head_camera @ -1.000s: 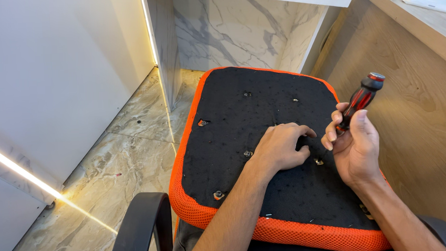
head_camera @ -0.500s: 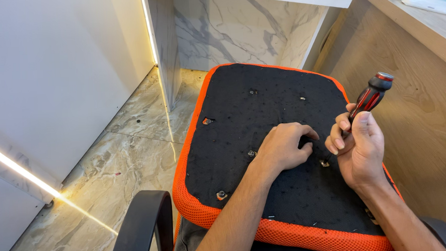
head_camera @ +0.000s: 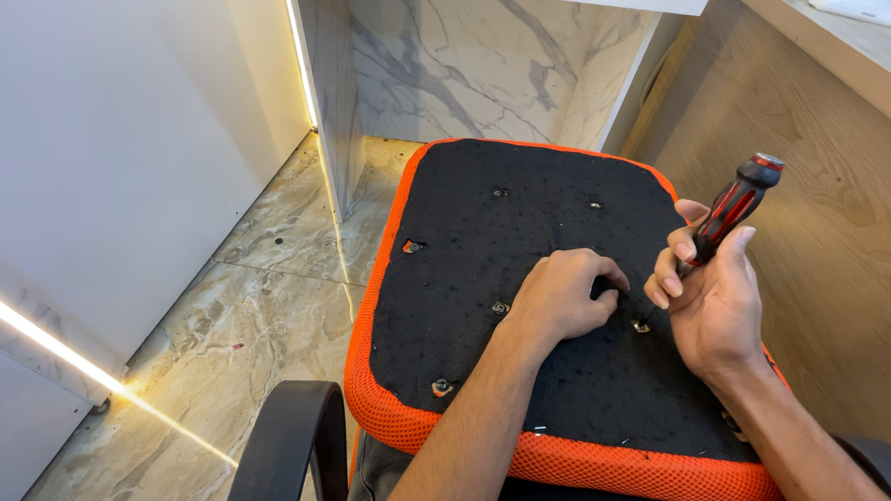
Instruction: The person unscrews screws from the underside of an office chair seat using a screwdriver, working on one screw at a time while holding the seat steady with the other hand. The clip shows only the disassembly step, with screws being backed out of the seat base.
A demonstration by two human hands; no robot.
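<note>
Our right hand [head_camera: 713,304] grips the red-and-black screwdriver [head_camera: 729,211] near the seat base's [head_camera: 485,239] right edge; our left hand [head_camera: 560,296] rests curled, fingertips on the base, just beside it.

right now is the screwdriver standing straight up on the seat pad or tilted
Tilted. The screwdriver leans in the right hand, handle up and away to the right, tip down at a bolt hole in the black seat underside.

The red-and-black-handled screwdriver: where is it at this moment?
In the head view, the red-and-black-handled screwdriver is right of centre, held in the right hand, tip down by a bolt hole on the black, orange-edged seat underside.
</note>
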